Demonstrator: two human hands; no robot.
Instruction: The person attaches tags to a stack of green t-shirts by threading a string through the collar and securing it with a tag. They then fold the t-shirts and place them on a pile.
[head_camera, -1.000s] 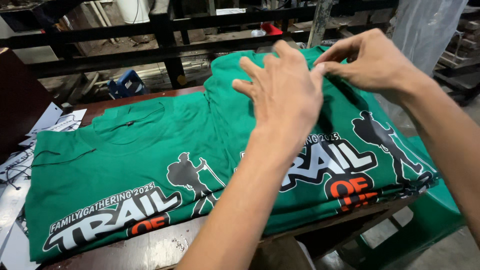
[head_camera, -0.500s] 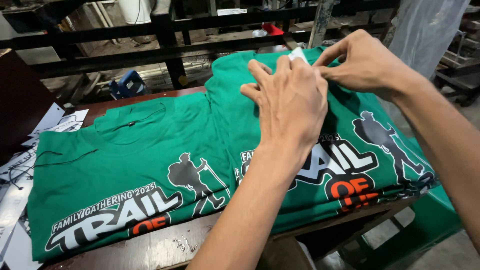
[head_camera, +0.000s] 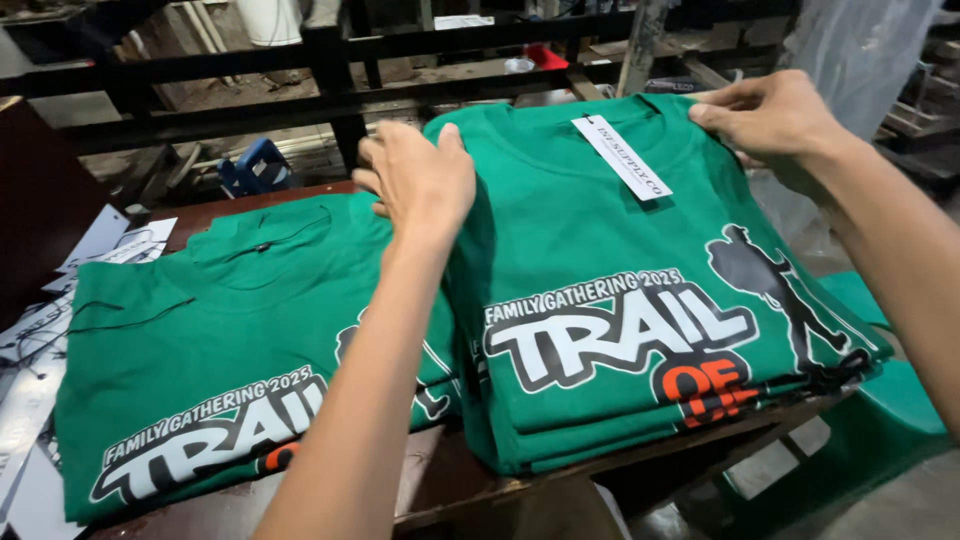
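A stack of folded green printed T-shirts (head_camera: 640, 300) lies on the right of a dark wooden table (head_camera: 440, 480). A white rectangular tag (head_camera: 620, 156) rests at the top shirt's collar. My left hand (head_camera: 420, 180) presses the stack's upper left corner, fingers spread over the shoulder fold. My right hand (head_camera: 770, 115) pinches the upper right corner of the top shirt. A second folded green shirt (head_camera: 230, 340) with the same white and orange print lies flat to the left, partly under my left forearm.
White papers (head_camera: 60, 330) lie at the table's left edge. A black metal rail (head_camera: 330, 70) runs behind the table, with a blue object (head_camera: 255, 165) below it. Green fabric (head_camera: 890, 420) hangs low at the right, with clear plastic sheet (head_camera: 860, 50) above.
Both hands were together at the top shirt's collar; now they have moved apart to its two upper corners. The white tag now lies exposed at the collar.
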